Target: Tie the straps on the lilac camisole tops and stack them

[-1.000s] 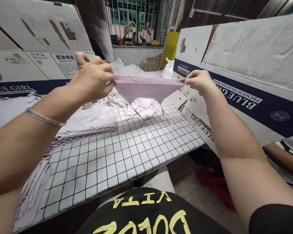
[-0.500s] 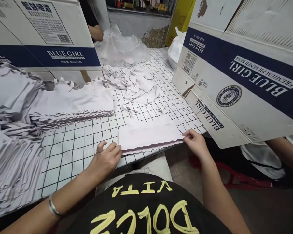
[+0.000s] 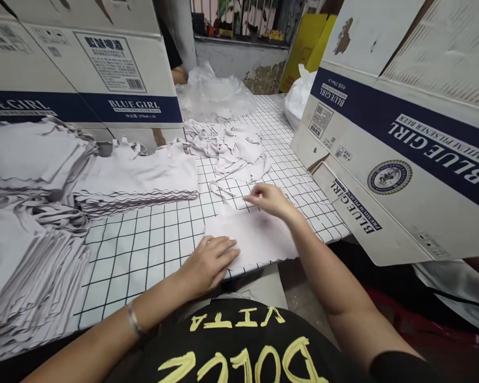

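A pale pink fabric piece [image 3: 259,234] lies flat at the near edge of the grid-patterned table [image 3: 151,250]. My left hand [image 3: 209,260] rests flat on its near left corner, fingers stretched out. My right hand [image 3: 269,199] is over its far edge, fingers pinched at the cloth there; what they grip is too small to make out. A loose heap of the same fabric pieces [image 3: 231,149] lies just beyond.
Stacks of folded pale fabric [image 3: 139,175] fill the table's left side, with more stacks [image 3: 27,234] nearer me. Blue Girl cardboard boxes stand left [image 3: 88,69] and right [image 3: 403,138]. Clear plastic bags [image 3: 215,96] sit at the back. Another person's arm [image 3: 178,74] shows behind the left box.
The fabric piece held up stretched between both hands came down onto the table's near edge. My left hand now presses on it and my right hand moved to its far edge.
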Tool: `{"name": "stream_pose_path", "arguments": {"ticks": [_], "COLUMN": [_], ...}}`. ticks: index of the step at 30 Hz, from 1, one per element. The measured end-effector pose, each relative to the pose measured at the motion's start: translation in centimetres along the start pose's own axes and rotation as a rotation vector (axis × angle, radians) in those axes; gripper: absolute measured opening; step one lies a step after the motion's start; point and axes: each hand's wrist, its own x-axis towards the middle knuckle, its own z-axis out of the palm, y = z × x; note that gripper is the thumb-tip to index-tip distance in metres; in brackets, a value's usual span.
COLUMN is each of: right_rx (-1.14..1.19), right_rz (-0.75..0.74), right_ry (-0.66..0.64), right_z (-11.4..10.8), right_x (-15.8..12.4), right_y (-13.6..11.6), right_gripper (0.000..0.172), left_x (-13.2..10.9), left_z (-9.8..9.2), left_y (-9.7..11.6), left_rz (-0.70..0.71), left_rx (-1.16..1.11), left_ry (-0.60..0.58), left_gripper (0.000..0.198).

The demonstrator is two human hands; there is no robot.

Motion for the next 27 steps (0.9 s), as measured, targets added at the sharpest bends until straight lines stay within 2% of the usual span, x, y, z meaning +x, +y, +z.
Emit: {"name": "stream_pose_path", "arguments": {"ticks": [3, 6, 8, 12, 16, 18, 19, 21, 23, 24, 25, 27], "right_rx": [0.060, 0.184, 0.293, 0.512, 0.761, 0.879, 0.898, 0.846, 0.748, 0.678, 0.598, 0.442], "right_rz": [0.128, 0.225, 0.244, 0.263, 0.261, 0.171, 0.090, -0.094, -0.227, -0.262, -0.297, -0.278], "right_ry": [-0.167, -0.239, -0.270, -0.285, -0.150, -0.069, -0.040, -0.026, -0.086, -0.173, -0.249, -0.240], "right_z": [5.7, 8.4, 8.2, 5.3, 2.0, 0.7, 0.2, -0.5, -0.7, -0.7, -0.6, -0.2], "right_x": [6.4, 9.5, 10.5, 12.0, 12.3, 10.7, 9.2, 5.1, -0.1, -2.6, -4.9, -8.4], "right_y": [-2.9, -3.8, -3.8, -4.3, -5.8, -6.6, -6.9, -7.1, -6.5, -5.8, -5.0, -3.2], "right_gripper": [0.030, 0.028, 0.021, 0.014, 0.012, 0.021, 0.026, 0.036, 0.039, 0.036, 0.032, 0.026], "left_x": [2.0, 2.7, 2.9, 3.2, 3.9, 4.5, 4.9, 5.9, 6.8, 7.1, 7.3, 7.4], "left_z": [1.3, 1.4, 1.0, 0.1, -0.2, -0.4, -0.6, -1.1, -1.5, -1.6, -1.5, -1.0], "left_y": [0.0, 0.1, 0.2, 0.3, 0.5, 0.6, 0.6, 0.3, -0.2, -0.5, -0.8, -1.4], "left_rz": [-0.013, -0.062, -0.081, -0.097, -0.153, -0.247, -0.345, -0.606, -0.833, -0.907, -0.955, -1.019], "left_rx": [0.008, 0.008, 0.002, -0.015, -0.107, -0.325, -0.519, -1.068, -1.673, -1.918, -2.101, -2.284], "left_ry": [-0.092, -0.147, -0.174, -0.235, -0.280, -0.220, -0.153, -0.007, 0.099, 0.150, 0.212, 0.370], "left_gripper": [0.028, 0.025, 0.024, 0.022, 0.018, 0.021, 0.025, 0.041, 0.053, 0.055, 0.052, 0.038]}}
